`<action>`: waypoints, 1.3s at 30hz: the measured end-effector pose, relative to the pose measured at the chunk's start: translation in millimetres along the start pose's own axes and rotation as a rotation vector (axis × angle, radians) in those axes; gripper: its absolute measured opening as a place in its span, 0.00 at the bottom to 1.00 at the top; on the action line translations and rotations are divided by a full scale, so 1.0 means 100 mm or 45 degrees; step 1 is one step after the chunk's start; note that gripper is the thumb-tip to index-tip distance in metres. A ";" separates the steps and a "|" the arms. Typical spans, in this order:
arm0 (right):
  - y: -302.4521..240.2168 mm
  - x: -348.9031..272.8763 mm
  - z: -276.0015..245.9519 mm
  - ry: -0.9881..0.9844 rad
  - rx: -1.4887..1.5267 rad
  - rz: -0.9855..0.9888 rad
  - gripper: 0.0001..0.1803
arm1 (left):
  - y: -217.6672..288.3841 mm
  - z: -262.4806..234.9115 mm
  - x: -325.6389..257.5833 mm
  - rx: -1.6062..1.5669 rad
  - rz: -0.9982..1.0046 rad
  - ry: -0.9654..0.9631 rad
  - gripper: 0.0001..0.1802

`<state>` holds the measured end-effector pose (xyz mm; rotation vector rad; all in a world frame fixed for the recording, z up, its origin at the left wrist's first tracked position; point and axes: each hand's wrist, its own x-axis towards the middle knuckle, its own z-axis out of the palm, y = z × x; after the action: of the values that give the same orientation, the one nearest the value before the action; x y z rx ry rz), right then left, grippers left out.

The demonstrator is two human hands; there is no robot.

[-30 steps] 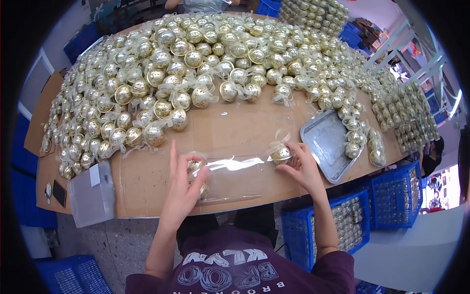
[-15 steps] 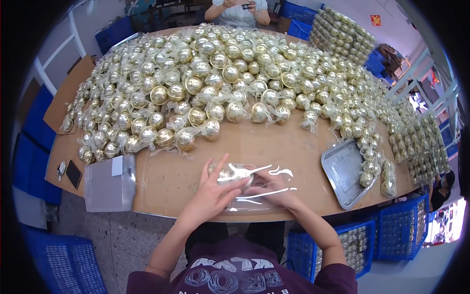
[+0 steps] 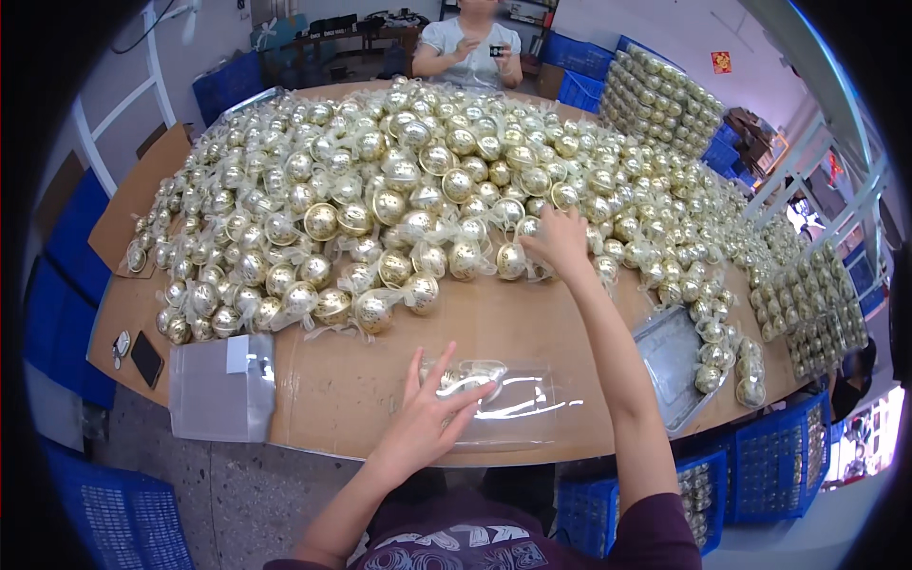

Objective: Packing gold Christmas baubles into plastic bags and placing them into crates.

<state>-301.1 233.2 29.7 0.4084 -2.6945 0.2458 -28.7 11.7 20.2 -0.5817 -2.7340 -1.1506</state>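
A cardboard-covered table [image 3: 313, 380] carries a large heap of gold balls [image 3: 427, 180], each in a clear wrap. At the near edge lies a clear plastic bag [image 3: 518, 404], apparently with one ball already inside. The left hand [image 3: 427, 418] lies flat on the bag, fingers spread, pinning it in place. The right hand [image 3: 560, 242] reaches to the heap's front row, fingers curled over a ball [image 3: 527, 228]; whether they have closed on it cannot be told.

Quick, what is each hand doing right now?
Left hand: open, fingers spread, pressing flat on the clear plastic bag.
Right hand: reaching into the pile of gold balls, fingers on one; a firm hold cannot be told.
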 end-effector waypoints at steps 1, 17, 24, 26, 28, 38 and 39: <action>-0.05 0.12 0.07 -0.120 -0.264 0.029 0.26 | 0.00 0.00 0.01 -0.019 -0.006 0.003 0.17; 0.17 -2.21 -0.88 -0.098 0.597 0.035 0.28 | -0.05 0.05 0.04 -0.044 -0.058 0.025 0.17; 0.06 -2.35 -1.21 -0.511 0.829 0.202 0.29 | -0.03 0.05 0.03 -0.097 -0.081 0.065 0.16; 0.07 -2.33 -1.18 -0.511 0.878 0.204 0.30 | -0.04 0.07 0.03 -0.068 -0.043 0.056 0.16; 0.08 -2.36 -1.04 -0.443 1.119 0.194 0.31 | -0.04 0.08 0.01 -0.071 -0.044 0.062 0.16; 0.00 -2.40 -0.78 -0.132 1.344 0.459 0.30 | -0.02 0.08 -0.02 -0.076 -0.071 0.072 0.16; -0.03 -2.43 -0.76 -0.198 1.322 0.332 0.30 | -0.02 0.08 -0.01 -0.082 -0.065 0.066 0.16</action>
<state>-59.7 307.7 -1.7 0.3466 -2.5360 1.7595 -28.2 15.7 12.5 -0.4844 -2.6917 -1.2518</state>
